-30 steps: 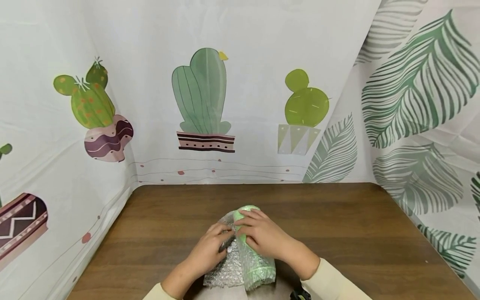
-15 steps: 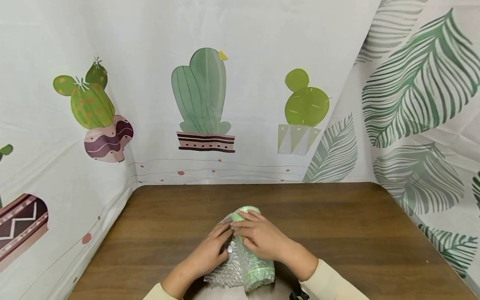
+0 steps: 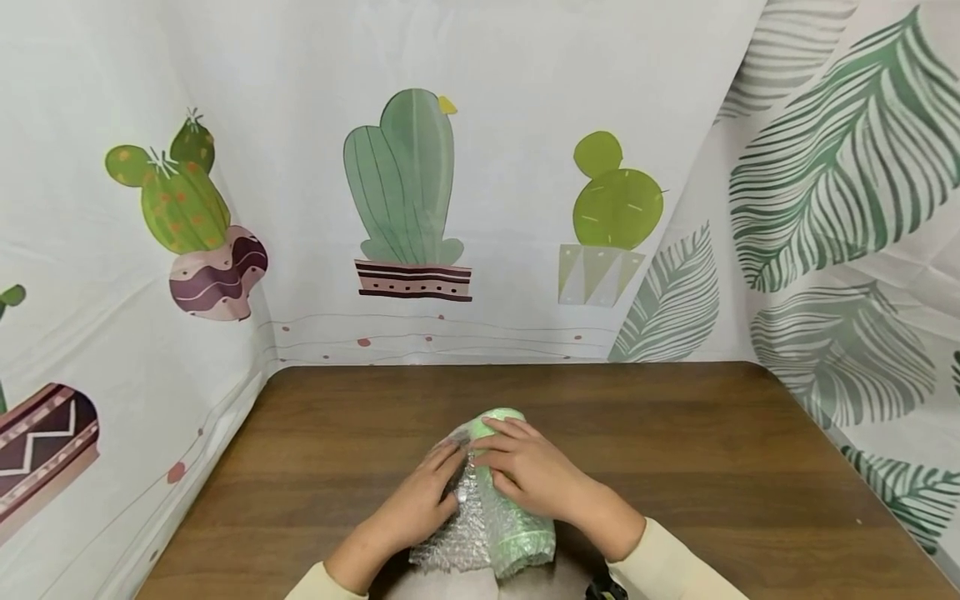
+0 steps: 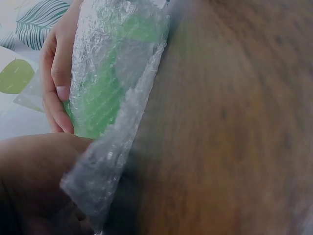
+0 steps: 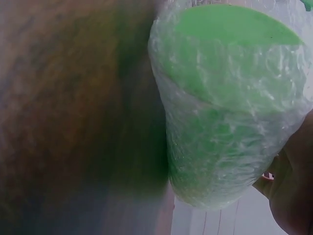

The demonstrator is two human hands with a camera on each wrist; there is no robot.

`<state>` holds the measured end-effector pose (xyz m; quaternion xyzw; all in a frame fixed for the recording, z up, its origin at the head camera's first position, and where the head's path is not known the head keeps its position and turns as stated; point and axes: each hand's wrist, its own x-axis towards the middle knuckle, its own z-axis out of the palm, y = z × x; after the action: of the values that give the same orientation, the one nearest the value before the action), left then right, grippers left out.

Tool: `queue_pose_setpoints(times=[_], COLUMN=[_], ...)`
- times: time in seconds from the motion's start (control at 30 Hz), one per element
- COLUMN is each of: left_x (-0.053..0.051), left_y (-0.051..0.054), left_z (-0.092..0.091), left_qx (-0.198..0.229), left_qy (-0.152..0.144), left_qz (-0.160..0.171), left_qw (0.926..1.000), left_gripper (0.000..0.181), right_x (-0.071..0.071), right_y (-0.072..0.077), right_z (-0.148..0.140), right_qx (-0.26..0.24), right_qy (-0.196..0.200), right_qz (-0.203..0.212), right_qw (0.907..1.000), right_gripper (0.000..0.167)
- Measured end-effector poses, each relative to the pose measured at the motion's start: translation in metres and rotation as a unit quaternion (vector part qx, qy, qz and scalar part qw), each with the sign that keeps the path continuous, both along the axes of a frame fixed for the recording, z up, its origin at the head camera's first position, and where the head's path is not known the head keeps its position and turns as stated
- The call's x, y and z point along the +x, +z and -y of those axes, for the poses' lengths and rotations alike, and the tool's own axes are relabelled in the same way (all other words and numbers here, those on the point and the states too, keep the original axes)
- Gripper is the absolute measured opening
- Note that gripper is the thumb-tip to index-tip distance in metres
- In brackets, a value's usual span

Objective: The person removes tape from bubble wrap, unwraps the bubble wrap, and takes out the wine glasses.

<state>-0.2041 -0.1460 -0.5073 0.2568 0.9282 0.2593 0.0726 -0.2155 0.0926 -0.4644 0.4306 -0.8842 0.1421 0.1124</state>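
A green cylinder (image 3: pixel 522 546) lies near the table's front, rolled in clear bubble wrap (image 3: pixel 467 533). In the right wrist view its flat round green end (image 5: pixel 237 24) shows through an opening in the wrap. My right hand (image 3: pixel 536 475) holds the cylinder from above, its fingers curved over the far part. In the left wrist view, fingers (image 4: pixel 59 73) of that hand lie along the wrapped side. Left of the cylinder, my left hand (image 3: pixel 420 504) rests on the loose flap of bubble wrap, fingers fairly straight. The left fingertips are partly hidden in the left wrist view.
The brown wooden table (image 3: pixel 675 433) stretches behind and to both sides. A white curtain (image 3: pixel 510 192) printed with cacti and leaves hangs along its back and sides. A small black object (image 3: pixel 606 587) sits by the right sleeve at the bottom edge, and a pale surface (image 3: pixel 450 587) shows in front.
My left fingers have straightened over the wrap flap, and their tips, close to the right fingertips half a second ago, are now farther from them. The right hand keeps its hold.
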Motion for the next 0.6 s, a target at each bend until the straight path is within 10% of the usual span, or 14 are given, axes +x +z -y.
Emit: queue_pose_setpoints(times=[0.6], left_x=[0.002], left_y=[0.004], left_z=[-0.001], left_qx=[0.021], left_qy=[0.011], left_qz=[-0.002], left_qw=[0.9997], left_gripper=[0.056], right_x=[0.004], right_y=[0.0], right_z=[-0.011], right_qx=[-0.018], right_qy=[-0.023], right_qz=[-0.021], right_qw=[0.9993], right_gripper=[0.024])
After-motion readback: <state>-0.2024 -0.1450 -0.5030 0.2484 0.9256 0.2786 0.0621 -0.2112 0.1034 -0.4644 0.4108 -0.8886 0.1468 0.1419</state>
